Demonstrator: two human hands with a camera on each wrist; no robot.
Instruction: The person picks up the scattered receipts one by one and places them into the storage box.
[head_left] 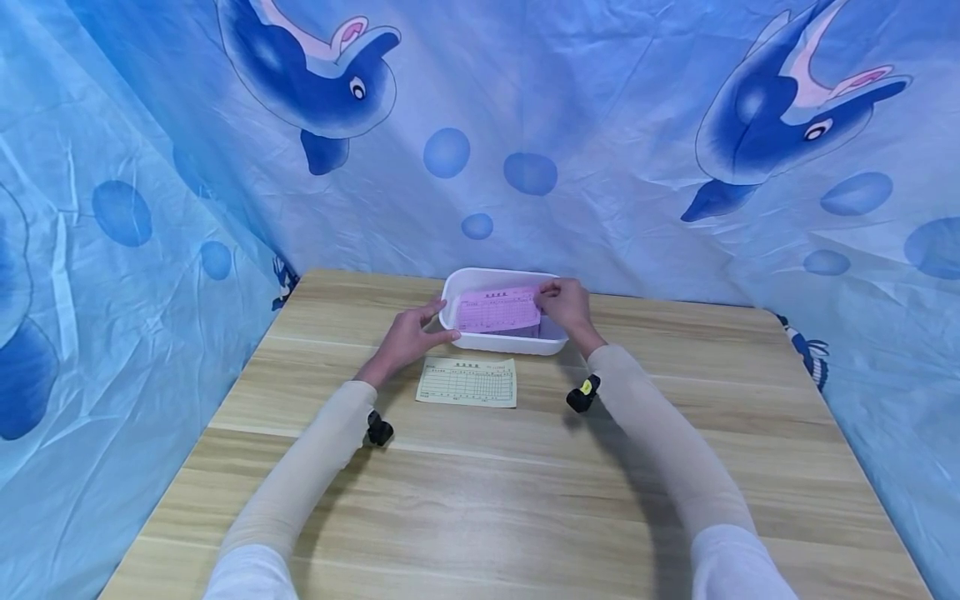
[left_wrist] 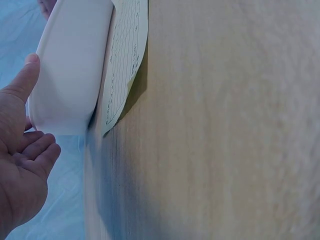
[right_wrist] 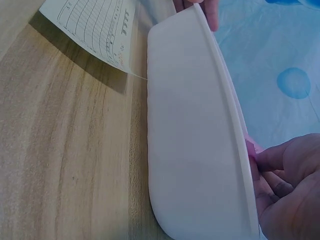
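A white plastic tub [head_left: 510, 343] stands at the back of the table. My left hand [head_left: 408, 337] grips its left end, thumb at the near rim and fingers round the outer side. In the left wrist view the tub's wall [left_wrist: 75, 65] lies right at the thumb and fingertips. Between thumb and fingers, my right hand [head_left: 567, 304] pinches the right edge of a pink printed form slip [head_left: 495, 312] inside the tub. From the right wrist only a sliver of the pink slip [right_wrist: 251, 148] shows past the rim. A pale yellow-green form slip [head_left: 467, 383] lies just in front of the tub.
The wooden table [head_left: 465, 500] ends right behind the tub, where a blue dolphin-printed curtain [head_left: 600, 150] hangs. More curtain closes off the left and right sides. The yellow-green slip's edge curls up from the tabletop.
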